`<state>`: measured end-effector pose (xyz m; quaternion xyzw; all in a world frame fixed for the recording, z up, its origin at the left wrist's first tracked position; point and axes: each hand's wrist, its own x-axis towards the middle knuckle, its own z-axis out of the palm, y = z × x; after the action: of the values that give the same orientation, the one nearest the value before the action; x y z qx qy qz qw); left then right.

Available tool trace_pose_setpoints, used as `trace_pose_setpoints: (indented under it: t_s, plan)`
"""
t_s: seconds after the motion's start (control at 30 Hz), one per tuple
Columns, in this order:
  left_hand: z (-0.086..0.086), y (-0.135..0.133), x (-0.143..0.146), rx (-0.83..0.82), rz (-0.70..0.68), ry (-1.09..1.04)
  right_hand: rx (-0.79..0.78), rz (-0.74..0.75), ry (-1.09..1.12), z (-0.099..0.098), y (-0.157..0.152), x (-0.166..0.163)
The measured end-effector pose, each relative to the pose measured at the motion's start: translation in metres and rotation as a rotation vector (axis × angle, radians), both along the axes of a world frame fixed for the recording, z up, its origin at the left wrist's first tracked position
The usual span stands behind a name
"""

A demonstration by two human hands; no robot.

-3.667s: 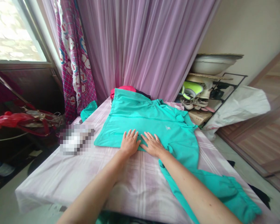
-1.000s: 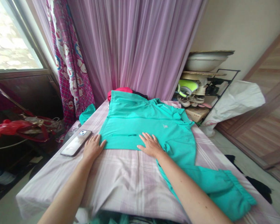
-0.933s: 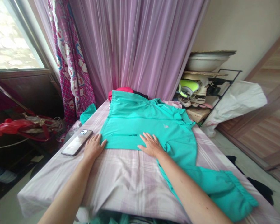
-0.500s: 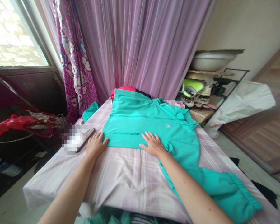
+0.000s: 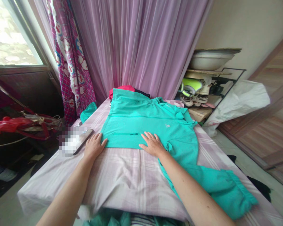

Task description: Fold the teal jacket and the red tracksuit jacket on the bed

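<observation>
Shirt (image 5: 146, 122): teal, spread flat on the sheet (image 5: 122, 179), hem toward me, collar end toward the curtain (image 5: 141, 47).
Where: on the middle and far part of the sheet. The top end rides up on a red and dark pile (image 5: 122, 88) at the far edge.
Look: smooth matte cloth with a seam across the body. There is a small white logo (image 5: 166, 125) on the chest and a short dark line near the hem, perhaps a zip. One sleeve (image 5: 217, 185) trails to my right toward the near edge, rumpled at the cuff.
Left hand (image 5: 93, 147): flat on the sheet, fingers spread, the thumb side touching the hem's left corner. It grips nothing.
Right hand (image 5: 152, 145): palm down on the hem near its middle, fingers spread over the cloth. It presses and does not pinch.
Handling: I judge the shirt light, soft and limp, with no stiffness of its own. Lifted by one point, it would likely sag and crease. It may slide a little on the sheet, and it is not fragile.
Hold: best at the two hem corners or the shoulders, pinched between thumb and fingers with my hands well apart.
Nearby: phone (image 5: 83, 138) just beside my left hand, partly blurred.
</observation>
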<state>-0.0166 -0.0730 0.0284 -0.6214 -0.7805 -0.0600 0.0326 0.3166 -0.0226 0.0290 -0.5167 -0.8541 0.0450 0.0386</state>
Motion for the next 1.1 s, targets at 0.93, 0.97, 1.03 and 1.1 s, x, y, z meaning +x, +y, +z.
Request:
trace_pose_setpoints:
  t_s: [0.93, 0.97, 1.03, 1.1]
  plan:
    - [-0.0006, 0.0036, -0.0043, 0.013, -0.005, -0.012, -0.029, -0.005, 0.064, 0.0071, -0.0020, 0.0006]
    - [-0.0008, 0.0035, -0.0043, 0.014, -0.007, -0.015, -0.029, -0.005, 0.064, 0.0073, -0.0020, 0.0006]
    - [-0.0009, 0.0034, -0.0044, 0.014, -0.006, -0.020, -0.028, -0.005, 0.065, 0.0072, -0.0023, 0.0004]
    - [-0.0005, 0.0032, -0.0042, 0.019, -0.005, -0.024, -0.025, -0.007, 0.071, 0.0065, -0.0034, 0.0004]
